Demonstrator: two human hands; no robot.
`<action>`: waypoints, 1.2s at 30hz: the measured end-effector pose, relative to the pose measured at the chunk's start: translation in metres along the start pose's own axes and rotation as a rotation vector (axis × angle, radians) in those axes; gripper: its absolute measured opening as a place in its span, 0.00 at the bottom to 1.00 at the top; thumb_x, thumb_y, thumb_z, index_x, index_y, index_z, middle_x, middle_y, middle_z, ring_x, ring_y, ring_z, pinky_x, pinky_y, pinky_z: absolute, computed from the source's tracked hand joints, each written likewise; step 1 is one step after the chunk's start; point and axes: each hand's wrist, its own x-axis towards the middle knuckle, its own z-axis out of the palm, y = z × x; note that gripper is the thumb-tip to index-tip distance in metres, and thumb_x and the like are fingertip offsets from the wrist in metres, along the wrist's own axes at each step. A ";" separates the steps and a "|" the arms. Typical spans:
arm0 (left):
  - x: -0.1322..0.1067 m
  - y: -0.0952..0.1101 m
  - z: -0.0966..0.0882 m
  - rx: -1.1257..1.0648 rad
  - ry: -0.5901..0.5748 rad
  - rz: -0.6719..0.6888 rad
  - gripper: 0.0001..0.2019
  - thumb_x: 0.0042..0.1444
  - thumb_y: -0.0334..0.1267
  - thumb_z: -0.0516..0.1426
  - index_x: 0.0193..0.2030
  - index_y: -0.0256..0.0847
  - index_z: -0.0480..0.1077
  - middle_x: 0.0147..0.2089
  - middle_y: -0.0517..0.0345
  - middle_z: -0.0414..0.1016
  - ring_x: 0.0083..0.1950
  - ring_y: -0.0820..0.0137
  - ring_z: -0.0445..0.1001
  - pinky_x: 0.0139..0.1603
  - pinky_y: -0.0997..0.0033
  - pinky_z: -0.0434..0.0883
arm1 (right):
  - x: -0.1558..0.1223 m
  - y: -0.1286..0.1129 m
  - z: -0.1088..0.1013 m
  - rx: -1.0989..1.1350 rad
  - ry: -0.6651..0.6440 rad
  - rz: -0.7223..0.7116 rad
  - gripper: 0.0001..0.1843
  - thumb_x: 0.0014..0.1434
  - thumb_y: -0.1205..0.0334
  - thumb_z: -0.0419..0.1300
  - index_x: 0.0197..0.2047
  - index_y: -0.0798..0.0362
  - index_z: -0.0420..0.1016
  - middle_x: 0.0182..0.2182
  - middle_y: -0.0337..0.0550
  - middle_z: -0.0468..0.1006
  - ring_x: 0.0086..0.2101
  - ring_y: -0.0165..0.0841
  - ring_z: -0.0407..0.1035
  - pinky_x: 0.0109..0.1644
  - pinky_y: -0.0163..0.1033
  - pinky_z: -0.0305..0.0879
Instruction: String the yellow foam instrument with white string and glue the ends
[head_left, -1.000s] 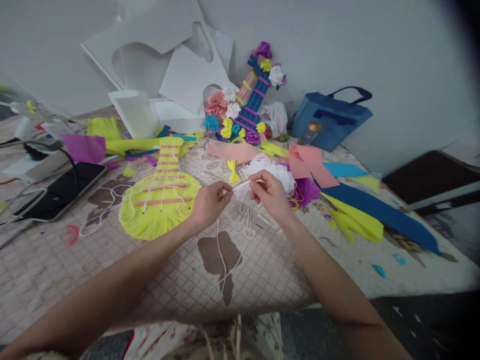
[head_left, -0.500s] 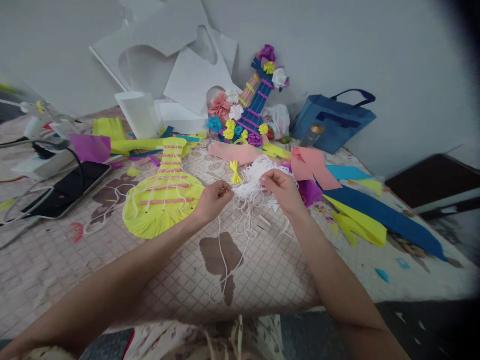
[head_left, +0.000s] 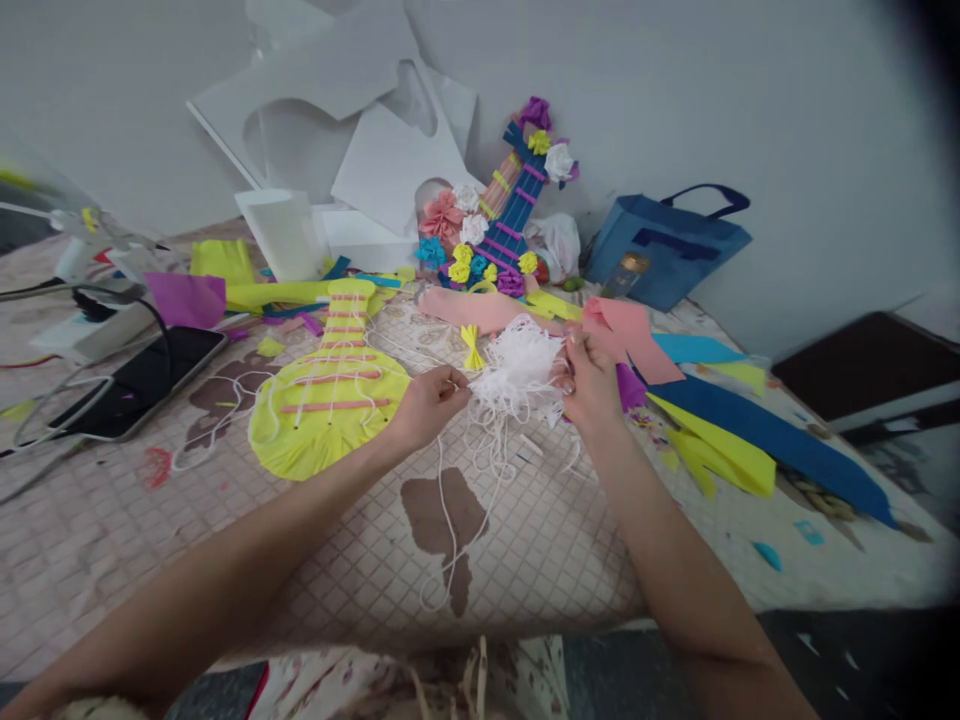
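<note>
A loose tangle of white string (head_left: 519, 365) lies between my two hands, with loops trailing toward the table's front edge. My left hand (head_left: 433, 400) pinches a strand at the tangle's left side. My right hand (head_left: 587, 378) is closed at its right side, fingertips together on strands. Left of my left hand lies a yellow paper guitar shape (head_left: 319, 425) with pink strips across it and white string laid along it. Just behind the tangle sits a pinched yellow paper bow (head_left: 472, 347).
A finished-looking blue guitar with paper flowers (head_left: 510, 225) leans at the back, beside a blue bag (head_left: 667, 250) and a small jar (head_left: 628, 270). Crepe paper strips (head_left: 780, 430) cover the right. A dark phone or tablet (head_left: 139, 385) and cables lie left. White board cutouts (head_left: 397, 165) lean on the wall.
My right hand has moved a little to the right, from over the tangle to its right edge. My left hand stays nearly in place, still pinching the string.
</note>
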 end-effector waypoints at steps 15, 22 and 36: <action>-0.008 0.007 0.001 0.171 -0.101 0.138 0.03 0.51 0.32 0.55 0.30 0.37 0.69 0.18 0.70 0.49 0.21 0.78 0.50 0.24 0.77 0.49 | 0.008 -0.020 -0.027 -0.322 0.021 -0.260 0.17 0.56 0.47 0.60 0.28 0.53 0.67 0.16 0.32 0.62 0.16 0.22 0.54 0.18 0.30 0.49; -0.005 0.005 -0.001 0.062 -0.174 0.175 0.05 0.53 0.35 0.54 0.33 0.35 0.68 0.19 0.71 0.47 0.21 0.79 0.49 0.23 0.78 0.48 | 0.015 -0.025 -0.035 0.060 -0.198 -0.114 0.19 0.50 0.47 0.65 0.26 0.51 0.64 0.10 0.28 0.52 0.16 0.24 0.54 0.23 0.32 0.58; -0.006 0.007 -0.007 0.234 -0.360 0.210 0.10 0.56 0.36 0.53 0.37 0.37 0.75 0.24 0.61 0.65 0.26 0.76 0.60 0.26 0.77 0.58 | 0.011 -0.028 -0.032 0.156 -0.202 -0.015 0.18 0.53 0.43 0.59 0.31 0.49 0.63 0.23 0.31 0.74 0.10 0.18 0.37 0.16 0.35 0.32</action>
